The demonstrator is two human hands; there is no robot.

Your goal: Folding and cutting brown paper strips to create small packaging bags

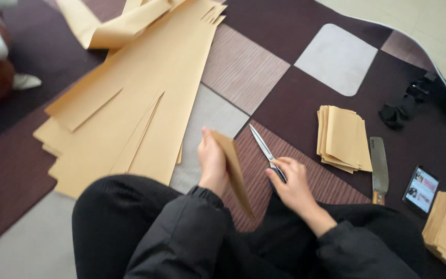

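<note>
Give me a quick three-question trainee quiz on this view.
1. True or false: the right hand holds the scissors.
2. What does the left hand hold? A) phone B) folded brown paper C) knife
3. Fill in: the knife lies between the stack of cut sheets and the ____.

Key: 1 true; 2 B; 3 phone.

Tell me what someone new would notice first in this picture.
Long tan paper sheets, slit lengthwise, spread over the checked rug at upper left. At centre, the left hand holds a tan paper piece while the right hand grips scissors. A stack of cut pieces lies right.
</note>
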